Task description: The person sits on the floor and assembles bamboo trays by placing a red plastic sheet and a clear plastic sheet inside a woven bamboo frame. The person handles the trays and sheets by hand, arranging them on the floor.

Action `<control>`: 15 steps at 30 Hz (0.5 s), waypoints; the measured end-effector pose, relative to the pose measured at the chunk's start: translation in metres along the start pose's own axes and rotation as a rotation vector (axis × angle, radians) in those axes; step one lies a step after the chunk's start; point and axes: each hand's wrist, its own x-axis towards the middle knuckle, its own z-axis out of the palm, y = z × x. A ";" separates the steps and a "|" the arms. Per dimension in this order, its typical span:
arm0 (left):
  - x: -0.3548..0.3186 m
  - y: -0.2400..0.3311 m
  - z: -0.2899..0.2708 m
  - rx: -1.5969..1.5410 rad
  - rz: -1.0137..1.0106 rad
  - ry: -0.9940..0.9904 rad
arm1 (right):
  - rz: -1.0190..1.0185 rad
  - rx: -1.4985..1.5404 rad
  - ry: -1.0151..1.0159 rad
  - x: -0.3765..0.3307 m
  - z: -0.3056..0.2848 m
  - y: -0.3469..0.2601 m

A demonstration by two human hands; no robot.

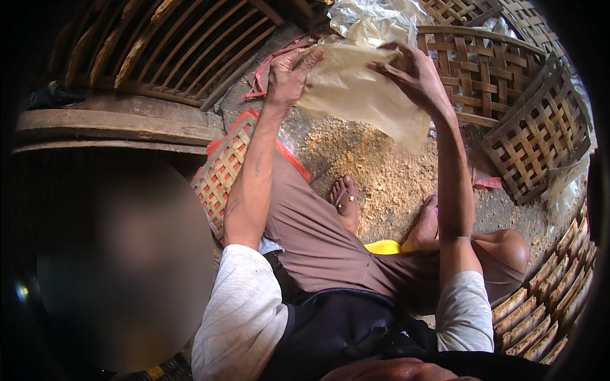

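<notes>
A translucent yellowish plastic sheet (356, 95) hangs in front of me at the top middle, its lower right corner drooping above the ground. My left hand (289, 79) pinches its left upper edge between thumb and fingers. At the sheet's upper right is my right hand (416, 76), its thumb and fingers apart; the fingertips are close to the sheet, and whether they touch it is hard to see. Beyond the sheet lies a crumpled heap of clear plastic (375, 19).
Woven bamboo baskets (483, 70) stand at the upper right, and another woven panel with red edging (222, 171) is by my left forearm. Slatted wood (190, 51) fills the upper left. Brown crumbs (375, 159) cover the ground around my feet. Slatted pieces (534, 305) lie lower right.
</notes>
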 end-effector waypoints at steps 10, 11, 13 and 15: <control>-0.010 0.002 0.006 -0.148 -0.063 -0.216 | 0.100 0.029 0.133 0.008 -0.006 0.005; -0.007 0.001 0.004 -0.091 -0.055 -0.179 | 0.096 0.021 0.135 0.008 -0.009 0.005; -0.004 0.003 -0.001 0.019 -0.043 -0.107 | 0.093 0.001 0.135 0.008 -0.013 0.004; -0.003 0.007 0.003 0.053 -0.011 -0.024 | 0.084 -0.041 0.165 0.008 -0.011 0.006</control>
